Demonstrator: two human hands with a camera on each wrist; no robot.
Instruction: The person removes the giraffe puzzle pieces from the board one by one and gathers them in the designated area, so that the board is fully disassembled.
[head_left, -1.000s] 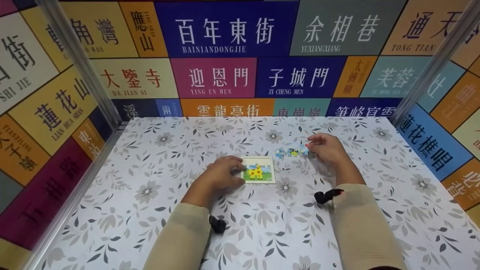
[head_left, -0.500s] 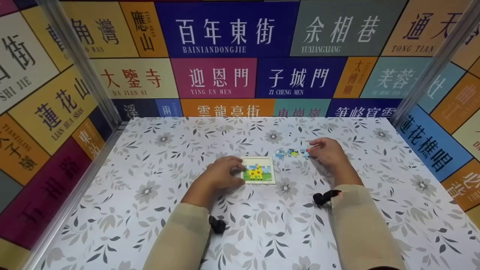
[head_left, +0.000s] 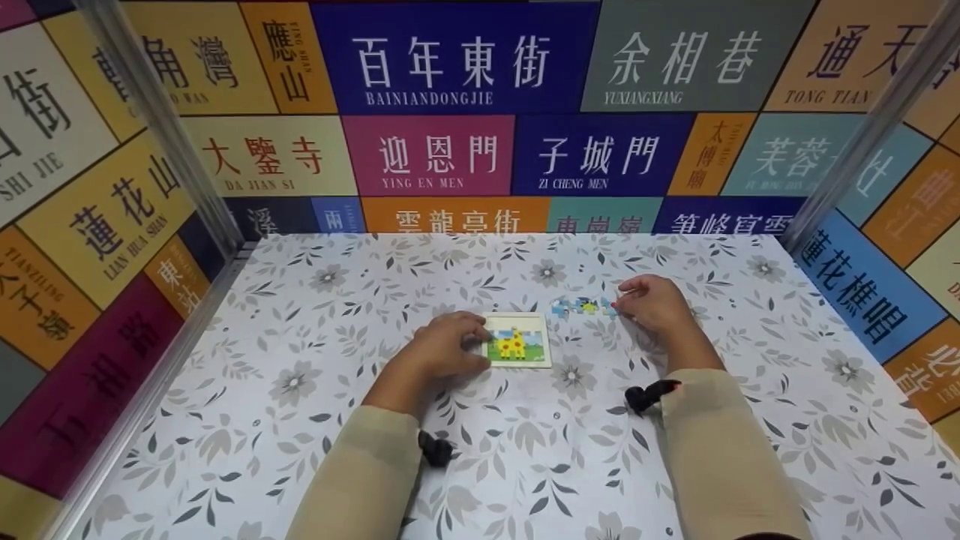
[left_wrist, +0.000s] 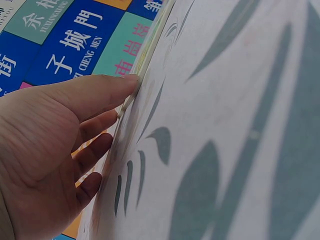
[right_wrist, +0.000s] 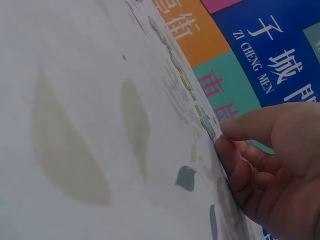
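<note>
A small puzzle tray [head_left: 546,358] with a pale frame lies mid-table, showing a yellow giraffe on green and blue in its lower part. My left hand [head_left: 450,345] grips its left side, with index finger and thumb at the tray's edge. To the right and further back, several blue and yellow puzzle pieces [head_left: 587,307] lie in a short row. At the row's right end my right hand [head_left: 656,304] pinches a puzzle piece, mostly hidden by the fingertips, close over the tabletop. A red spot shows at those fingertips in the head view.
White cloth with grey flowers and leaves covers the table [head_left: 517,465]. Panels [head_left: 450,60] with coloured blocks of lettering stand behind and at both sides. A small black device [head_left: 651,396] is strapped at the right wrist, another black device [head_left: 435,450] at the left.
My right hand has come down slightly towards the tabletop, and the raised piece at its fingertips now lies lower beside the row. The left hand and tray have stayed in place.
</note>
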